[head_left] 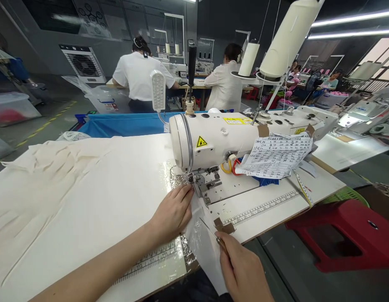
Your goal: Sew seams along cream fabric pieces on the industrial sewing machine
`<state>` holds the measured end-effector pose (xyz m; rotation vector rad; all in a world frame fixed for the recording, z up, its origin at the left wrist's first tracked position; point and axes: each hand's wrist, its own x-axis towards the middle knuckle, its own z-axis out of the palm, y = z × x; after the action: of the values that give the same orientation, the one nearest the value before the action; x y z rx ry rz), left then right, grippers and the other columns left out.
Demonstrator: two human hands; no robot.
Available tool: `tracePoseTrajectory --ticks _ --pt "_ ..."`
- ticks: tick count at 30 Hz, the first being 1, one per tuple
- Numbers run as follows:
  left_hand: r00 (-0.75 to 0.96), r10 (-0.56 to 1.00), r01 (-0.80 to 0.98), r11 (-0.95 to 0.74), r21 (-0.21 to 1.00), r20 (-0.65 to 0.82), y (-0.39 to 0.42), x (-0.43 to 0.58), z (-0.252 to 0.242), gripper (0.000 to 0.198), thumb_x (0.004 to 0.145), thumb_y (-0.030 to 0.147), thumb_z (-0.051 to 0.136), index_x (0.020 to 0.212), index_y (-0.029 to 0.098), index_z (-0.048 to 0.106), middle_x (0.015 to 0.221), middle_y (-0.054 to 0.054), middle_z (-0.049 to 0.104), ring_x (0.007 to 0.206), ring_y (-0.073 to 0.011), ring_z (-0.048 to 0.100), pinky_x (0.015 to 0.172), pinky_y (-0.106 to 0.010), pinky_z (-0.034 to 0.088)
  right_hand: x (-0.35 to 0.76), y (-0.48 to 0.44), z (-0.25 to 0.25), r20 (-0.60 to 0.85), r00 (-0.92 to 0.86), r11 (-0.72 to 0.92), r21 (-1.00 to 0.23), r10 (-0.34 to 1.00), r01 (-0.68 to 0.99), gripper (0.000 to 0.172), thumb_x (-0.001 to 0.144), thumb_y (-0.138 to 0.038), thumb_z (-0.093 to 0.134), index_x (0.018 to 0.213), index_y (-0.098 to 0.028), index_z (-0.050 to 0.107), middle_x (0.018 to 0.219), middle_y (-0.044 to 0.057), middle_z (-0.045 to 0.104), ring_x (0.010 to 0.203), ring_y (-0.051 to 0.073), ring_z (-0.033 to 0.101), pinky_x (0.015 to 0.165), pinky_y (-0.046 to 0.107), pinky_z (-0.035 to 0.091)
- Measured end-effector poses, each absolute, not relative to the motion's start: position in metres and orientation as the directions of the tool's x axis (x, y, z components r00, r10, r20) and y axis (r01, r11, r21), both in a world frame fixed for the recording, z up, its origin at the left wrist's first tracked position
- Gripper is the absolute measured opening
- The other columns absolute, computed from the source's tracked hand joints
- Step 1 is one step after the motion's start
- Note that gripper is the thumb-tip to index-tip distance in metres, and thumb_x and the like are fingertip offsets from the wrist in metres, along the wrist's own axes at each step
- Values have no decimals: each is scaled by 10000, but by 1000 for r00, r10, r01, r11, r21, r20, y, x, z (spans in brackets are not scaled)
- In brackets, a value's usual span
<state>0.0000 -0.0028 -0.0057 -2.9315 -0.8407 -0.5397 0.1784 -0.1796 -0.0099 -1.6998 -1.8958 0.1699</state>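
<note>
A strip of thin white fabric (pixel 199 241) runs from under the sewing machine (pixel 213 138) down over the table's front edge. My left hand (pixel 173 209) rests beside the presser foot (pixel 194 180), its fingers close together and pressed on the fabric; the thumb is partly hidden. In my closed right hand (pixel 241 264) is an awl (pixel 210 230), its thin metal shaft pointing up and left over the fabric. My right hand is near the front edge, lower than the left.
Cream fabric pieces (pixel 49 167) lie in a pile at the left. Handwritten sheets (pixel 276 155) hang on the machine's front right. A printed ruler (pixel 263 207) and a tape measure (pixel 303 188) are at the right. A red stool (pixel 345 235) stands below. Two people sit beyond.
</note>
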Motion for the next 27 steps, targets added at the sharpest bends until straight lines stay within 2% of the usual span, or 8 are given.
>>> tracePoseTrajectory --ticks 5,8,18,24,27 --pt "807 483 514 -858 -2 339 -9 0 -4 487 1012 235 313 1389 7 521 1417 -198 536 1350 -333 456 1128 -513 439 177 -171 -4 398 -27 202 -407 917 891 335 996 -122 301 1263 -192 490 1053 83 738 807 218 752 511 261 548" --pt "812 475 511 -859 -21 338 -14 0 -4 491 1009 238 311 1392 11 517 1423 -195 538 1351 -333 456 1125 -512 433 175 -165 0 388 -16 188 -409 922 893 323 977 -113 304 1218 -205 499 1008 62 735 756 217 746 479 270 520" --pt "814 446 472 -881 24 373 -25 1 -2 473 997 227 326 1361 30 555 1384 -173 585 1325 -316 480 1137 -499 405 169 -153 9 379 -45 209 -404 924 891 324 945 -77 317 1165 -198 522 927 37 716 719 204 718 539 288 499" --pt "808 454 482 -876 23 375 -22 0 -1 463 997 229 336 1352 40 566 1379 -165 588 1316 -306 492 1163 -488 366 166 -147 8 386 -59 226 -404 921 886 337 946 -81 327 1195 -185 528 983 65 719 788 219 716 600 286 514" --pt "807 455 488 -873 9 377 -18 0 -2 459 990 221 352 1357 33 555 1385 -166 581 1332 -305 472 1178 -494 338 165 -142 7 361 -59 218 -417 931 882 331 962 -94 325 1201 -189 534 981 70 718 780 218 712 583 272 502"
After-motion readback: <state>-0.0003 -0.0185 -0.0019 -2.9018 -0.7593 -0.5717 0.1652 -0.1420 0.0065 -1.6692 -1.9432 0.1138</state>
